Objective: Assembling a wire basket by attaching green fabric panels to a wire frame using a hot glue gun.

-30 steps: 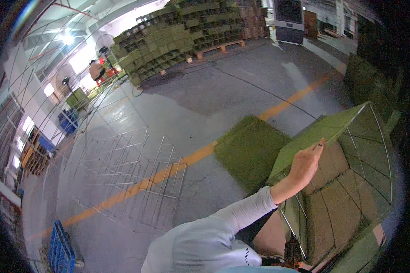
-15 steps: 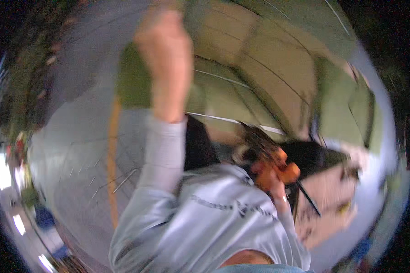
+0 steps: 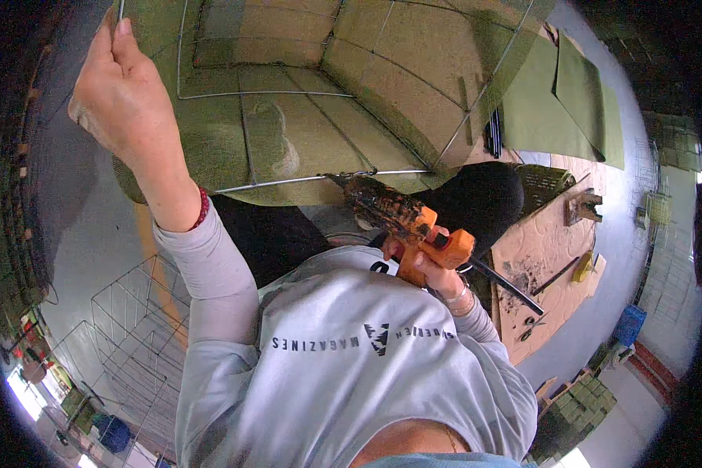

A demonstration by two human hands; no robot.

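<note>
In front of me is a box-shaped wire frame (image 3: 277, 183) covered in olive-green fabric (image 3: 320, 136). My left hand (image 3: 129, 97), raised at the upper left, pinches a thin metal wire of this frame between thumb and fingers. My right hand (image 3: 433, 273), close to my chest, is wrapped round the handle of an orange glue gun (image 3: 452, 248). Dark, crusted residue covers its front part, and a black glue stick (image 3: 507, 287) sticks out of its back. The gun's nozzle is at the frame's near wire; whether they touch I cannot tell.
To the right lies a stained cardboard sheet (image 3: 515, 327) with scissors (image 3: 529, 327) and a yellow-handled tool (image 3: 583, 267) on it. Beyond it is flat green fabric (image 3: 530, 109). Bare wire frames (image 3: 140, 312) stand on the floor at the left. A blue crate (image 3: 630, 324) is farther right.
My left hand has moved from the upper middle to the far upper left. The glue gun has shifted left, its nozzle now at the near wire. The earlier frame is blurred.
</note>
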